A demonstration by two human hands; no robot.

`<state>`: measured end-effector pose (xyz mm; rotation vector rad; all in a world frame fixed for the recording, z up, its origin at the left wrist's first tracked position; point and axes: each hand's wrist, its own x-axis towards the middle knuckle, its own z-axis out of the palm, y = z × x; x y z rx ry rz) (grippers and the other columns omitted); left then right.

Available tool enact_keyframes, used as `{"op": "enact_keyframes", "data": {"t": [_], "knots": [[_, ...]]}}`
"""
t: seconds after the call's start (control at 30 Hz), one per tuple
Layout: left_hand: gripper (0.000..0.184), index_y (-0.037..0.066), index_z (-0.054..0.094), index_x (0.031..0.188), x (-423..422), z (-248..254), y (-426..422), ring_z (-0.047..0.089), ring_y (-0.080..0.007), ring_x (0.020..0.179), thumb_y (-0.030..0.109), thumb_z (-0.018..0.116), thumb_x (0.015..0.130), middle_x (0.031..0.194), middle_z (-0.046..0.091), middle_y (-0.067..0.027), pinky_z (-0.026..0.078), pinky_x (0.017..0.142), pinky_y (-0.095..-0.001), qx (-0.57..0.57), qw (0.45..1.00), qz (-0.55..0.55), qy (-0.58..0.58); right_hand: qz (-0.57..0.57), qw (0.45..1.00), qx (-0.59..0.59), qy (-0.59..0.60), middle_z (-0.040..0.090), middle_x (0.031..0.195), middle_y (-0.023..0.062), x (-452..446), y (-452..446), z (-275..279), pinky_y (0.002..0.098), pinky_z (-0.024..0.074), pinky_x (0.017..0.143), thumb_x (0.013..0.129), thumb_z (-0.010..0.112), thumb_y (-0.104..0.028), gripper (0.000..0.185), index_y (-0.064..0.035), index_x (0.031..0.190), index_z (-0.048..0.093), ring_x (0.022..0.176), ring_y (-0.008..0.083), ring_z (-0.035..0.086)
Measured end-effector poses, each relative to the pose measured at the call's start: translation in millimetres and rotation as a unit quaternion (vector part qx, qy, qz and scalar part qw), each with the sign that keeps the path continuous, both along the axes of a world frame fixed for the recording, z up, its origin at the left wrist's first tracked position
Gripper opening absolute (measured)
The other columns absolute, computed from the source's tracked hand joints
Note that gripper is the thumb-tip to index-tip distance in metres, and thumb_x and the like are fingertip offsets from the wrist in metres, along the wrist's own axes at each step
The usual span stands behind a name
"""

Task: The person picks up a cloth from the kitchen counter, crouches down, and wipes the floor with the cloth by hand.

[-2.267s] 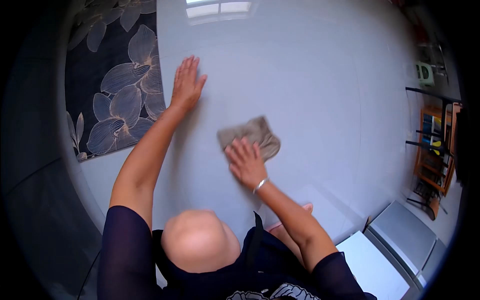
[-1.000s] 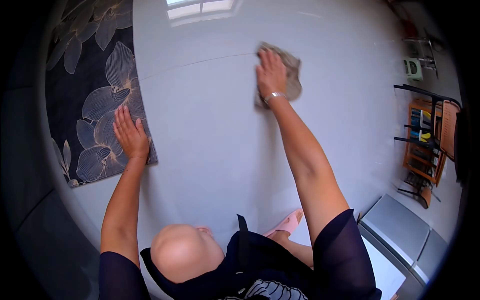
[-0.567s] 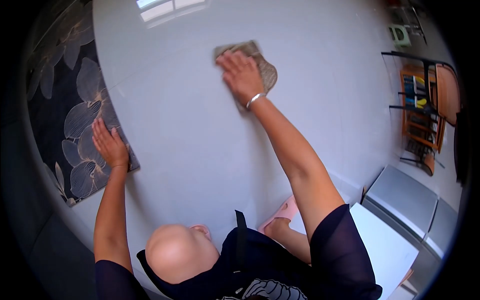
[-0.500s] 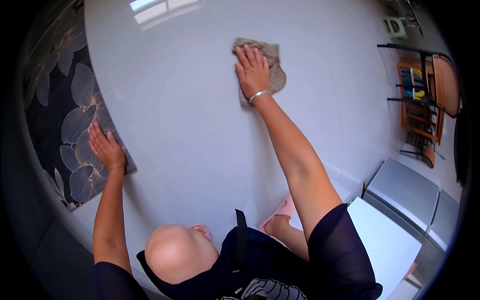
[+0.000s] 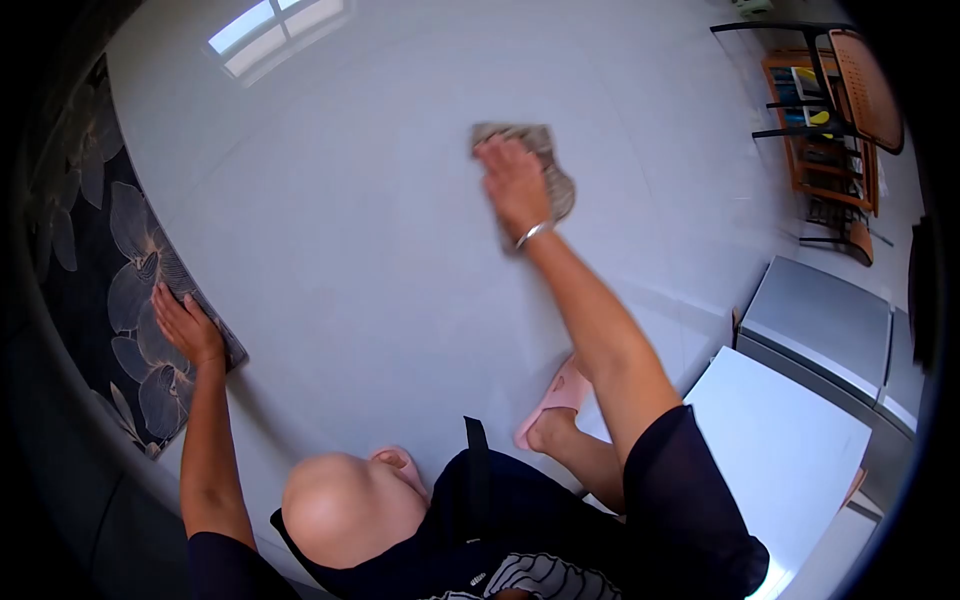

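Observation:
My right hand (image 5: 515, 187), with a silver bracelet at its wrist, lies flat on a brown-grey cloth (image 5: 562, 190) on the shiny pale floor (image 5: 380, 270). Its fingers are stretched out and somewhat blurred, pressing the cloth from above rather than wrapped round it. The cloth's far edge and right side stick out past the hand. At the left, my left hand (image 5: 190, 325) rests palm down near the edge of a dark mat (image 5: 90, 310) with a pale flower pattern. Those fingers are extended, and nothing is in them.
A black-framed chair (image 5: 865, 90) and an orange-brown wooden rack (image 5: 800, 165) with several items stand at upper right. Below them are a grey metallic box-like unit (image 5: 820, 320) and a white-topped surface (image 5: 780, 440). Pink slippers (image 5: 558, 400) are on my feet.
The view has turned slightly. My right hand and the cloth have slid over the floor toward my body. My left hand stays on the mat.

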<state>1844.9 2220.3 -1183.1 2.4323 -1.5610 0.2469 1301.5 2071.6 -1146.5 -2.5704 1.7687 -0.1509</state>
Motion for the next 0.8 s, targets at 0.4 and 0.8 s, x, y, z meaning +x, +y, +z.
{"op": "enact_keyframes", "data": {"t": [0.4,0.8], "knots": [[0.054,0.009,0.031,0.151,1.2,-3.6,-1.9,0.023,-0.0284,0.148,0.037,0.032,0.105,0.158,0.030,-0.0119,0.016,0.119,-0.0486,-0.006,1.000,-0.010,0.005,-0.279,0.860,-0.058,-0.423,0.070,0.107,0.0025,-125.8,-12.9,133.7,0.0260,0.0486,0.090,0.094,0.053,-0.002,0.028,-0.0054,0.117,0.069,0.099,0.0113,0.062],[0.071,0.004,0.029,0.151,61.2,1.4,-24.7,0.025,-0.0323,0.146,0.052,0.040,0.101,0.158,0.027,-0.0145,0.020,0.118,-0.0444,0.138,0.970,0.028,0.196,-0.102,0.888,0.288,-0.345,0.053,0.136,0.0131,-88.2,163.7,185.2,0.0366,0.0470,0.101,0.091,0.056,-0.008,0.044,-0.0143,0.135,0.054,0.120,0.0289,0.055]]}}
